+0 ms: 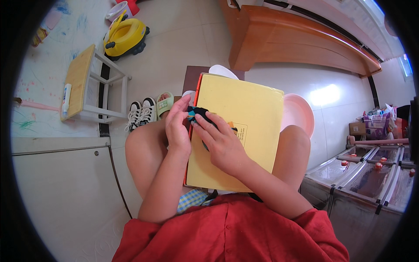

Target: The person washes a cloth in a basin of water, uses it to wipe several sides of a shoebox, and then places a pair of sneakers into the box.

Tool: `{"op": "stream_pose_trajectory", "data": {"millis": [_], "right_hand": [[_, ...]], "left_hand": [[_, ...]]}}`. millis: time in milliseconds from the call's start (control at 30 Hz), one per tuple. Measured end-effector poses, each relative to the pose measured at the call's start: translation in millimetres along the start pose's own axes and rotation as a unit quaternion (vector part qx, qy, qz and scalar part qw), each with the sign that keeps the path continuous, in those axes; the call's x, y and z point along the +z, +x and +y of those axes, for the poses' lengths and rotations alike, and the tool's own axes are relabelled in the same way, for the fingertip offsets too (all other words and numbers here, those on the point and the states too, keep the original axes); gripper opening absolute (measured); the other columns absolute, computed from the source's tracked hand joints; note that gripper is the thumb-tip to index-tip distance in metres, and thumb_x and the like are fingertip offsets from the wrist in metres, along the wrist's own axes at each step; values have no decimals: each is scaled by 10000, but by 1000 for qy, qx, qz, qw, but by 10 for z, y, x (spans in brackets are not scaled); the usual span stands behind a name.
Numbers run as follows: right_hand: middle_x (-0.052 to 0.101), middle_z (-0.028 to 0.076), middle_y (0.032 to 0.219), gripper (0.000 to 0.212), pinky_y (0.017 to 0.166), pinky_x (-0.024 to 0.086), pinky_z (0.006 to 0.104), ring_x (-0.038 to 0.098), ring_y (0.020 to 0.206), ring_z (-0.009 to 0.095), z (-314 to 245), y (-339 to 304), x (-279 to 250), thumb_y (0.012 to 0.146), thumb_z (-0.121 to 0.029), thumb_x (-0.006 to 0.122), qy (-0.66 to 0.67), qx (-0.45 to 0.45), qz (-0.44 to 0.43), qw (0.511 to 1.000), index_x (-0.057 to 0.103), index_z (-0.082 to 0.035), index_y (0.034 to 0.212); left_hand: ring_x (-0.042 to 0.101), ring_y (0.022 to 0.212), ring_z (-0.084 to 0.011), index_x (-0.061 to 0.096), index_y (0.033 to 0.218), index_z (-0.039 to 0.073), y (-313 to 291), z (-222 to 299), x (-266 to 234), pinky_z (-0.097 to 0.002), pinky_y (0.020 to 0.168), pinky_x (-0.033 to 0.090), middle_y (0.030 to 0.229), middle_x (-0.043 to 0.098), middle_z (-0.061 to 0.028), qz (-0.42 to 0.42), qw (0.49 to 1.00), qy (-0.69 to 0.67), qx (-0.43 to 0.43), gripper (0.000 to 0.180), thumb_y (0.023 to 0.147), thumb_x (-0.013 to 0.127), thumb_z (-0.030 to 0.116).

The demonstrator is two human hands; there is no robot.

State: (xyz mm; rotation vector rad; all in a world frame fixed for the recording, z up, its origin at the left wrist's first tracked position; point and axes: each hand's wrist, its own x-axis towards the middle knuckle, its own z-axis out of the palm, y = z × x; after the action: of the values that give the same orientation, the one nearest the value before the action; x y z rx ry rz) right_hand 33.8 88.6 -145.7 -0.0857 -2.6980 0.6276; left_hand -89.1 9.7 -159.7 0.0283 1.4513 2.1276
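Observation:
A yellow board-like panel [240, 105] with a red left edge lies across my knees. A small bunched black cloth item [201, 114] with teal and orange patches sits near its left edge. My right hand [223, 146] is closed over this cloth, its fingers pressing on it and hiding most of it. Bits of orange show past the far side of that hand. My left hand [178, 129] is upright beside the cloth at the panel's left edge, its fingers stretched out and touching the cloth's side. The cloth's exact kind cannot be made out.
Behind the panel's right side stands a pink basin [299, 114]. Left are a wooden-topped stool [80, 83], black-and-white sneakers [143, 112], a green slipper [165, 104] and a yellow ride-on toy [126, 37]. Clear-fronted drawers [366, 174] stand at right, an orange-brown wooden bed frame [297, 41] beyond.

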Motion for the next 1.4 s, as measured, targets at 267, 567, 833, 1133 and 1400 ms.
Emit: {"op": "stream_pose_trajectory", "data": {"millis": [267, 567, 833, 1133, 1400], "right_hand": [[510, 144, 1336, 486, 1075, 342, 444, 403, 1275, 372, -1, -46, -7, 749, -52, 568, -31, 9, -1, 999, 561, 18, 1230], [471, 166, 1368, 461, 1083, 316, 443, 349, 1310, 396, 363, 350, 54, 798, -19, 534, -79, 80, 72, 991, 530, 46, 1254], [425, 188, 1408, 509, 1119, 258, 461, 351, 1330, 366, 454, 434, 82, 819, -52, 519, -76, 67, 62, 993, 457, 55, 1313], [388, 226, 1425, 530, 1138, 231, 466, 323, 1353, 378, 13, 99, 61, 844, -123, 466, -63, 34, -11, 997, 430, 80, 1333], [393, 226, 1423, 524, 1125, 249, 471, 328, 1348, 387, 130, 252, 127, 842, -139, 484, -71, 46, 22, 996, 455, 86, 1314]], "left_hand": [[518, 1171, -196, 534, 1246, -65, -74, -56, -4, -303, 1019, 382, 1264, 552, -149, -58, 998, 31, 6, 465, 804, 395, -22], [541, 1130, -175, 531, 1250, -60, -95, -67, 16, -292, 983, 412, 1248, 564, -126, -52, 998, 41, 16, 512, 755, 405, -98], [478, 1245, -212, 493, 1276, -71, -81, -85, 40, -322, 1086, 330, 1307, 517, -145, -63, 992, 79, 73, 643, 660, 337, -167], [434, 1298, -245, 461, 1277, -96, -69, -111, 47, -354, 1126, 289, 1330, 490, -189, -46, 992, 69, 92, 643, 656, 310, -169], [397, 1339, -260, 399, 1332, -72, -53, -176, 20, -362, 1127, 287, 1385, 447, -207, -62, 988, 96, 103, 620, 726, 331, -182]]}}
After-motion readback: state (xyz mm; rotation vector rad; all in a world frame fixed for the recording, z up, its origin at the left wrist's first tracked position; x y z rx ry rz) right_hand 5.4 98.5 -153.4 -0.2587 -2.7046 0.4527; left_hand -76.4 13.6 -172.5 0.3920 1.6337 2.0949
